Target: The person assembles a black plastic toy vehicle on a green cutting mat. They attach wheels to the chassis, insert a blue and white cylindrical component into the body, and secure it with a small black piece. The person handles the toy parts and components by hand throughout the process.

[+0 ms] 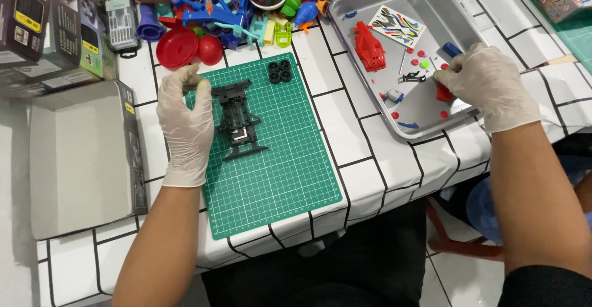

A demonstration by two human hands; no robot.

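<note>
Both bare forearms reach forward from the near edge, each hand in a pale thin glove. The left hand [185, 122] lies palm down on the left, its fingers [182, 78] stretched far and slightly spread. The right hand [487, 85] is farther right, knuckles up, its fingers [445, 83] curled leftward into a pinch.

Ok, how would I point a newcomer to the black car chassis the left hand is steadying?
Find the green cutting mat in the middle of the white table. On its upper left lies the black chassis, the gloved left hand against its left side. Unlike the cluster of black wheels above it, it is long, flat and skeletal.
</note>
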